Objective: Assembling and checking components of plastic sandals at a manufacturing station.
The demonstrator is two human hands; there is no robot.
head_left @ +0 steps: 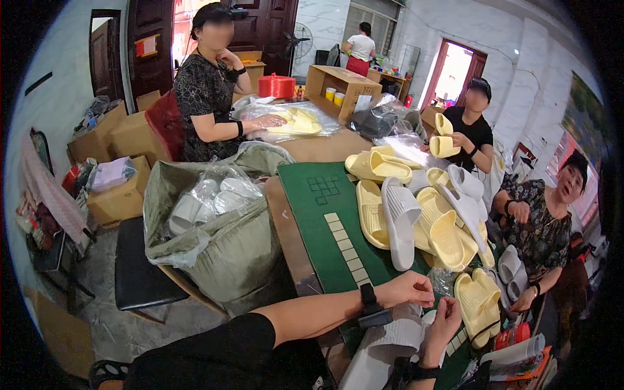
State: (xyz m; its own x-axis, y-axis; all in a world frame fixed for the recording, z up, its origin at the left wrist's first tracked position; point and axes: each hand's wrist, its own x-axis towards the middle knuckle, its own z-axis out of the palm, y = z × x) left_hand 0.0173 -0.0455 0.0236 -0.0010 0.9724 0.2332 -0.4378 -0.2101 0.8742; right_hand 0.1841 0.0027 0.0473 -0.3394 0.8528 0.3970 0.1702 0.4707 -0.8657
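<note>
My left hand [406, 290] is above the near edge of the green mat [312, 221], its fingertips pinched together. Close to it, my right hand [444, 325] has thumb and fingers pressed together too. Anything between the fingers is too small to make out. Just under my hands lies a pale grey-white slipper [383, 348], partly covered by my left wrist. Beyond them is a heap of yellow slippers [442, 224] and white slippers [401, 221]. To the right of my hands sits a yellow pair [478, 302].
A large sack [227, 260] of bagged white slippers stands left of the table, beside a black stool [143, 273]. Across the table one person [208, 97] touches bagged yellow slippers; another [478, 123] holds a yellow pair. A third person [539, 221] sits at the right. An open carton [341, 91] stands behind.
</note>
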